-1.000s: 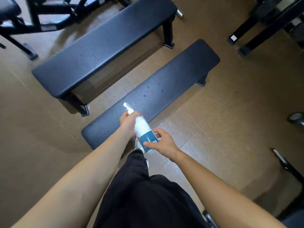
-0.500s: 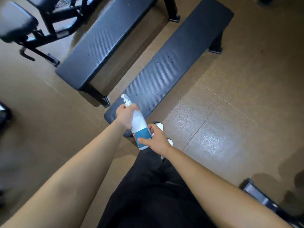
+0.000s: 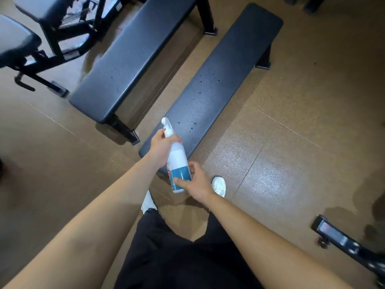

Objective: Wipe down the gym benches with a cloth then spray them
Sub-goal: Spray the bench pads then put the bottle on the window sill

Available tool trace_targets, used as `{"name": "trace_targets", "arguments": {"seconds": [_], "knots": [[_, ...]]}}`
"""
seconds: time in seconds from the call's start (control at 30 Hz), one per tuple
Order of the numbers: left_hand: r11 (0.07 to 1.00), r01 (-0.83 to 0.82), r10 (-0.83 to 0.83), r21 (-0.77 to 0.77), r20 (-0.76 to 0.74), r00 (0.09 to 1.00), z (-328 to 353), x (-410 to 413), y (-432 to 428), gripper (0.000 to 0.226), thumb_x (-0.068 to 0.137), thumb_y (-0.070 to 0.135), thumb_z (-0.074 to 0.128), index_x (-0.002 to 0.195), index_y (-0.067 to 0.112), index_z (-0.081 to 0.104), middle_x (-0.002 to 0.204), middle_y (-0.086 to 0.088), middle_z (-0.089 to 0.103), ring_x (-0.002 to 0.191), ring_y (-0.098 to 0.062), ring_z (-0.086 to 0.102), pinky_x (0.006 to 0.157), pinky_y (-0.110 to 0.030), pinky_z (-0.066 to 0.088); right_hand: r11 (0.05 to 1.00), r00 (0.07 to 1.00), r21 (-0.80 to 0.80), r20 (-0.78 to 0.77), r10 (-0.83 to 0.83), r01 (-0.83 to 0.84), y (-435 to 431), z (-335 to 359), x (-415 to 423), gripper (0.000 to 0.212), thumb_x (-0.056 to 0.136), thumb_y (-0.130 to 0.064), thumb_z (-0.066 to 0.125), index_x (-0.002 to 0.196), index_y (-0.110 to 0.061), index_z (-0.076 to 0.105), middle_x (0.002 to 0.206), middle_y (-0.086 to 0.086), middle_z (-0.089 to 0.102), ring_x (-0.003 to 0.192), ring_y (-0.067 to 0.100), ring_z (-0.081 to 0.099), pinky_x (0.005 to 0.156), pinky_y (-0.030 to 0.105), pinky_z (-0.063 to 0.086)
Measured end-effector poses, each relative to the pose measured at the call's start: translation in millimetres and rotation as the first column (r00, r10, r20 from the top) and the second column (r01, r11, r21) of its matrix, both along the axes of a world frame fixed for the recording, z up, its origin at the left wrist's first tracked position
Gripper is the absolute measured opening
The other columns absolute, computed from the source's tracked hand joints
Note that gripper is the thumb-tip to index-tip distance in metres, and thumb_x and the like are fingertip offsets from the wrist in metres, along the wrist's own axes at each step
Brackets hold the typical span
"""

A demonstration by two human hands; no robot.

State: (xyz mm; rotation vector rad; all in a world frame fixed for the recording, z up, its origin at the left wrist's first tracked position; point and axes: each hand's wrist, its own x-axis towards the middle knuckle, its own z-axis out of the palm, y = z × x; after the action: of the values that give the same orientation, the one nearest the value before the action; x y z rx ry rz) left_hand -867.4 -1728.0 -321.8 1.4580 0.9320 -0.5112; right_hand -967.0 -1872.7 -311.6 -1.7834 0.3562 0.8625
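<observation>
The bottle [image 3: 177,156] was white plastic, slim and round, with a teal label [image 3: 181,174] wrapping its lower part and a white nozzle [image 3: 166,124] at the top. It was held tilted above the near end of the near bench [image 3: 225,76], nozzle toward the pad, base past the end edge over the floor [image 3: 291,142]. The left hand [image 3: 161,148] was wrapped round the bottle's neck and shoulder just under the nozzle. The right hand [image 3: 200,182] gripped the labelled part, thumb laid across the label, fingers curled behind. Dark droplets [image 3: 200,81] were scattered on the near bench from its middle toward the near end. A narrow strip of floor ran between it and the far bench [image 3: 129,57], which lay parallel along its left edge; wide floor lay open off its right edge. Both pads were long, dark and round-cornered, with a fine ribbed weave, on black metal legs. The floor was tan speckled tile with thin seams and a glossy patch. A white shoe [image 3: 218,185] showed just beside the right hand.
</observation>
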Motion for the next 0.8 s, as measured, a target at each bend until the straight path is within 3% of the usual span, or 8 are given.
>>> {"name": "trace_targets", "arguments": {"seconds": [0.1, 0.23, 0.37, 0.43, 0.6, 0.7, 0.8], "knots": [[0.999, 0.027, -0.027, -0.045, 0.001, 1.000, -7, -5, 39, 0.030, 0.075, 0.004, 0.079, 0.099, 0.009, 0.061, 0.080, -0.010, 0.067, 0.070, -0.025, 0.067, 0.070, -0.044, 0.062, 0.998, 0.999, -0.049, 0.013, -0.038, 0.039, 46, 5, -13, 0.065, 0.083, -0.029, 0.083, 0.135, -0.018, 0.045, 0.115, -0.008, 0.055, 0.104, 0.009, 0.056, 0.067, 0.005, 0.041], [0.986, 0.135, -0.135, -0.097, 0.006, 0.991, -12, -18, 100, 0.022, 0.081, -0.001, 0.074, 0.091, 0.011, 0.058, 0.066, -0.004, 0.064, 0.056, -0.019, 0.064, 0.057, -0.032, 0.056, 0.981, 0.990, -0.136, 0.014, -0.139, 0.139, 127, 9, -40, 0.064, 0.080, -0.028, 0.086, 0.128, -0.018, 0.045, 0.115, -0.005, 0.056, 0.103, 0.010, 0.055, 0.061, 0.000, 0.040], [0.952, 0.271, -0.264, -0.144, 0.065, 0.962, -4, -32, 177, 0.029, 0.081, -0.002, 0.075, 0.105, 0.010, 0.063, 0.078, -0.008, 0.070, 0.060, -0.018, 0.066, 0.056, -0.029, 0.055, 0.968, 0.981, -0.165, -0.001, -0.192, 0.189, 211, 13, -59, 0.063, 0.076, -0.032, 0.088, 0.120, -0.021, 0.043, 0.106, -0.013, 0.055, 0.099, 0.007, 0.058, 0.077, 0.015, 0.049], [0.953, 0.255, -0.249, -0.164, 0.056, 0.967, -2, -38, 214, 0.024, 0.083, -0.001, 0.074, 0.100, 0.011, 0.063, 0.078, -0.009, 0.068, 0.060, -0.018, 0.066, 0.055, -0.028, 0.055, 0.969, 0.985, -0.179, 0.003, -0.171, 0.169, 245, 15, -65, 0.065, 0.074, -0.035, 0.089, 0.118, -0.022, 0.043, 0.106, -0.014, 0.055, 0.100, 0.006, 0.057, 0.087, 0.028, 0.054], [0.971, 0.213, -0.210, -0.114, 0.035, 0.977, 4, -50, 286, 0.024, 0.080, 0.004, 0.077, 0.088, 0.017, 0.058, 0.085, -0.013, 0.064, 0.070, -0.023, 0.063, 0.061, -0.033, 0.056, 0.977, 0.994, -0.183, 0.032, -0.104, 0.108, 315, 18, -70, 0.067, 0.073, -0.032, 0.090, 0.118, -0.020, 0.043, 0.112, -0.005, 0.057, 0.104, 0.012, 0.058, 0.086, 0.029, 0.053], [0.986, 0.111, -0.103, -0.123, 0.065, 0.993, 5, -51, 328, 0.026, 0.083, 0.005, 0.077, 0.101, 0.013, 0.060, 0.091, -0.010, 0.066, 0.077, -0.023, 0.066, 0.070, -0.035, 0.059, 0.981, 0.997, -0.181, 0.050, -0.054, 0.062, 344, 18, -61, 0.069, 0.073, -0.033, 0.090, 0.123, -0.018, 0.046, 0.116, -0.003, 0.058, 0.106, 0.014, 0.057, 0.088, 0.031, 0.052], [0.992, -0.042, 0.049, -0.122, 0.056, 0.997, 2, -49, 365, 0.028, 0.081, 0.007, 0.078, 0.103, 0.015, 0.064, 0.095, -0.011, 0.068, 0.083, -0.025, 0.067, 0.084, -0.048, 0.062, 0.988, 0.999, -0.151, 0.028, 0.025, -0.020, 370, 18, -48, 0.074, 0.068, -0.040, 0.090, 0.126, -0.026, 0.046, 0.116, -0.008, 0.057, 0.108, 0.011, 0.059, 0.090, 0.040, 0.059]]}}
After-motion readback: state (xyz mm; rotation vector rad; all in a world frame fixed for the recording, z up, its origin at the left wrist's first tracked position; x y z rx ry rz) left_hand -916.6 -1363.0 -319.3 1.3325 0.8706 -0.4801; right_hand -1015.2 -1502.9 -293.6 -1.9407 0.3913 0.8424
